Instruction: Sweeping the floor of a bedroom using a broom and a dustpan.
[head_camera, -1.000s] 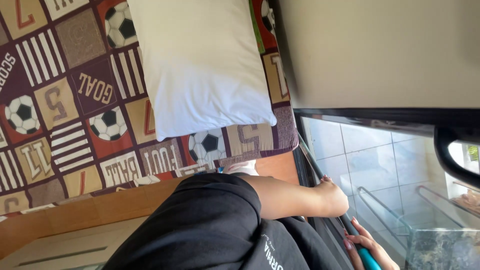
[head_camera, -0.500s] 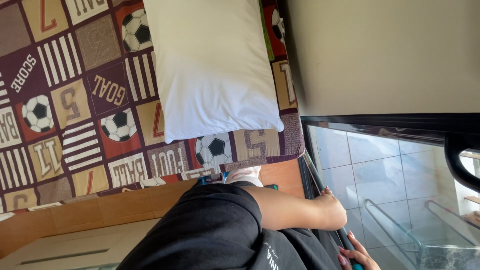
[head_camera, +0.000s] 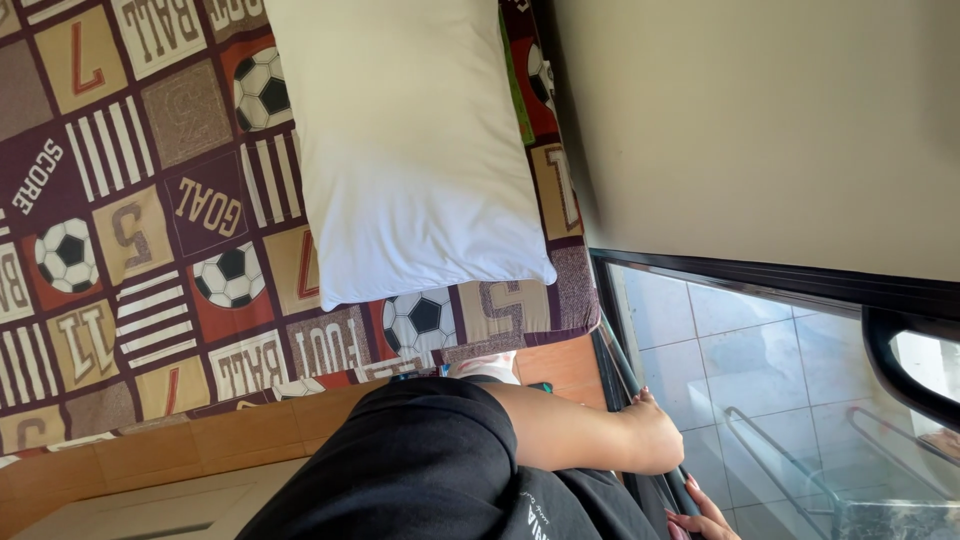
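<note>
You are in a bedroom of a home. Evidence: a bed with a white pillow (head_camera: 415, 150) lying on a patchwork bedspread (head_camera: 150, 230) printed with soccer balls, stripes and numerals; a wooden bed frame (head_camera: 150, 450) along its near edge; a plain beige wall (head_camera: 760, 120) on the right; a dark-framed sliding glass door (head_camera: 760, 275) showing pale floor tiles (head_camera: 740, 350) outside.

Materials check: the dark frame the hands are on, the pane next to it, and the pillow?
Frame: looks like dark metal, smooth painted or anodised; a thin straight profile with a light glint along its edge. Left hand rests against it.
Pane: clear glass; pale tiles and a rail show through.
Pillow: white woven fabric, matte, softly creased; filling hidden.
</note>
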